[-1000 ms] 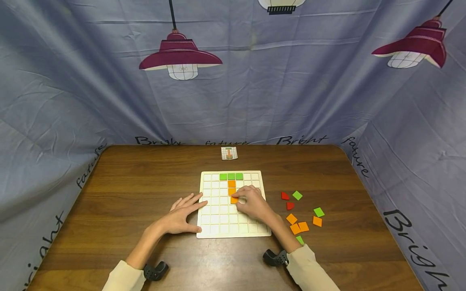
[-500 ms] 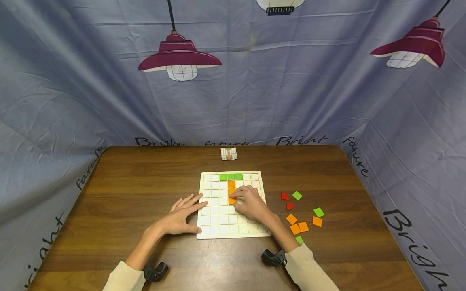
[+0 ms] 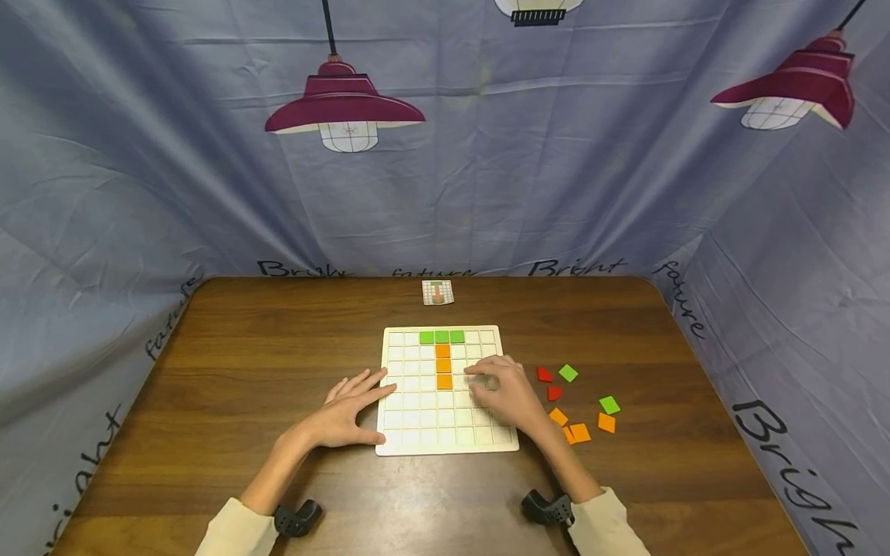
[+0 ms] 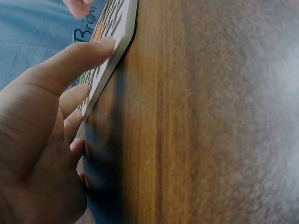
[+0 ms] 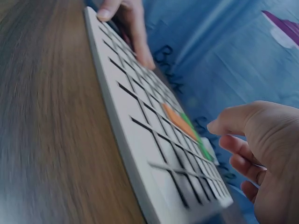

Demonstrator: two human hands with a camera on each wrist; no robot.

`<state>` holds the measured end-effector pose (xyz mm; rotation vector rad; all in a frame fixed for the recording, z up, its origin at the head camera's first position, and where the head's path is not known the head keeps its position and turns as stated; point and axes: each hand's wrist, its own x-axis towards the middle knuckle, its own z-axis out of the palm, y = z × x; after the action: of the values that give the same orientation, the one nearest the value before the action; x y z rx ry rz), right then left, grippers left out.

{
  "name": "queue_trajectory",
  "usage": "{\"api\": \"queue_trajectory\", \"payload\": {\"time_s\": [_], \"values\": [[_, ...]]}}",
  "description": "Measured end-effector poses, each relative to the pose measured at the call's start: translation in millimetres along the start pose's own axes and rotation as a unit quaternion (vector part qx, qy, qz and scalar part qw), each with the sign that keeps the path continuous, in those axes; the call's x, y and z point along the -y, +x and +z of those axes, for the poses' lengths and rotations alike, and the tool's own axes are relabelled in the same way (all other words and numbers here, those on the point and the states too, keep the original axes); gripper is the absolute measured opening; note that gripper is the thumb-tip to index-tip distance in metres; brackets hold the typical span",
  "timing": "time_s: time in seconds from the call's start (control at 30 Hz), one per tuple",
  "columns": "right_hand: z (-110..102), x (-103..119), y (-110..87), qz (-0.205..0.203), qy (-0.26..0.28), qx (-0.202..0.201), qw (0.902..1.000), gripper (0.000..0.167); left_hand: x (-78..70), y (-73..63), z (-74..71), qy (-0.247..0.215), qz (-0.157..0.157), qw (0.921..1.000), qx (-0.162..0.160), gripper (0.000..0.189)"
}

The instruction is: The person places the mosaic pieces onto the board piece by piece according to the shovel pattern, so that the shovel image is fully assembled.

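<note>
Drew the right hand [image 3: 504, 391] back from the orange tiles [image 3: 443, 366] mid-column on the board [image 3: 427, 439], toward its right edge, narrowly parted and, from a blurry wrist view, likely holding nothing. Brace the board's left edge with the spread left hand [image 3: 342, 418]; avoid nudging tiles.

Our left hand [image 3: 348, 417] lies spread, our right hand [image 3: 506, 394] curves.
Left fingers [image 4: 74, 99] splay, thumb [image 4: 77, 55] well apart; right fingers [image 5: 240, 147] bend toward the right thumb [image 5: 236, 119], tips apart. Our forearms [image 3: 273, 475] slant inward.
</note>
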<state>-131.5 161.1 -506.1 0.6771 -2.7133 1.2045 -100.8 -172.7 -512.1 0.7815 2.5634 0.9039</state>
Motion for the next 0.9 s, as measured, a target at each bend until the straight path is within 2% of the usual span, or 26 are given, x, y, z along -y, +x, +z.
{"api": "queue_trajectory", "payload": {"time_s": [0.23, 0.57, 0.77, 0.9], "values": [[-33.9, -14.1, -26.2, 0.032, -0.025, -0.028, 0.9988, 0.027, 0.2, -0.5, -0.5, 0.000, 0.005, 1.0000, 0.000, 0.083], [-82.4, -36.8, -74.0, 0.080, -0.023, -0.074, 0.9937, 0.028, 0.5, 0.5, -0.1, -0.003, 0.002, 1.0000, 0.003, 0.084], [-101.5, -51.7, -104.7, 0.115, -0.054, -0.094, 0.9875, 0.030, -0.2, 0.0, -0.9, -0.004, 0.004, 1.0000, 0.002, 0.083], [-111.5, -61.2, -123.2, 0.146, -0.051, -0.104, 0.9824, 0.032, -0.2, -0.7, -0.9, -0.002, 0.009, 1.0000, 0.000, 0.083]]}}
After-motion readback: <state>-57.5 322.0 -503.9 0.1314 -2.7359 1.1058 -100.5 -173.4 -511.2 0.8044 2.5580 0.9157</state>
